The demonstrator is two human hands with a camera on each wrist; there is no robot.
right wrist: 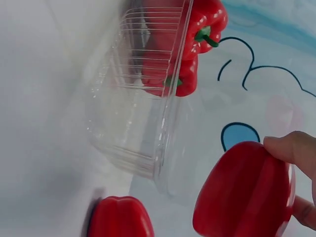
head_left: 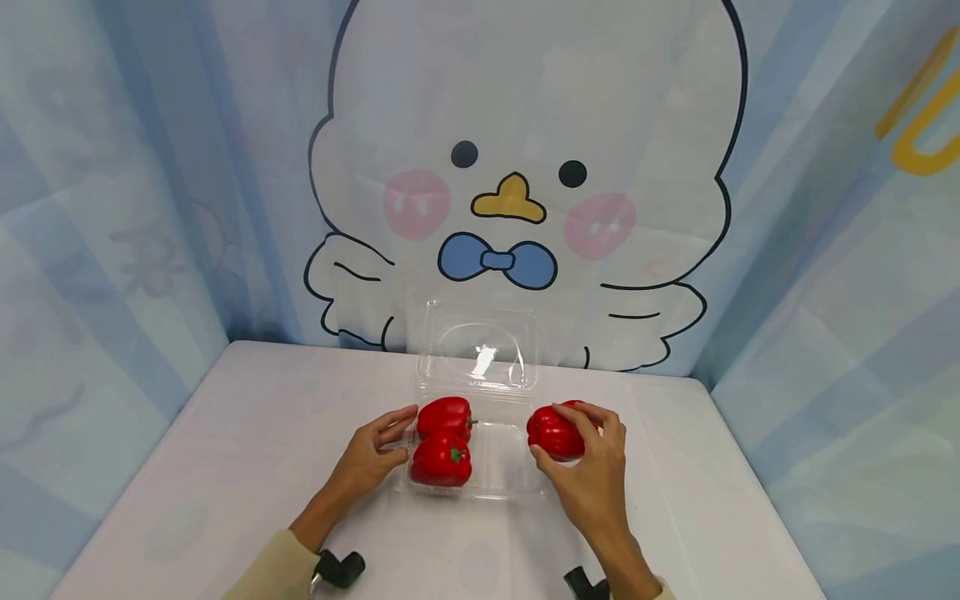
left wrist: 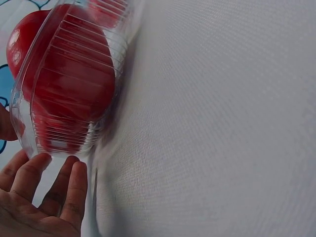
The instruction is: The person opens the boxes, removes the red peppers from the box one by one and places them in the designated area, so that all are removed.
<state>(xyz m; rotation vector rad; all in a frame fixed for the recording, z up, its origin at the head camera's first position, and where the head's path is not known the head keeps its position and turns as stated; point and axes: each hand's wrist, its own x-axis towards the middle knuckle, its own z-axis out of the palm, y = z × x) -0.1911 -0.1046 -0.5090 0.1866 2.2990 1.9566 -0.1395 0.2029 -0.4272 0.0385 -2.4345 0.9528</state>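
Observation:
Two red bell peppers, one at the back (head_left: 444,417) and one in front (head_left: 441,460), sit in the left half of a clear plastic clamshell container (head_left: 504,467). My left hand (head_left: 373,450) is at the container's left end, fingers extended with the fingertips right at its wall; the thumb is by the rim in the left wrist view. My right hand (head_left: 596,467) grips a third red bell pepper (right wrist: 244,192) between thumb and fingers, raised near the container's right side. Another red pepper (right wrist: 121,217) lies on the table beyond it, mostly hidden in the head view.
The container's clear lid (head_left: 480,346) stands open at the back, close to the curtain (head_left: 645,208) printed with a cartoon bird. A white cloth covers the table (head_left: 300,392). Black camera mounts (head_left: 341,569) are strapped near both wrists.

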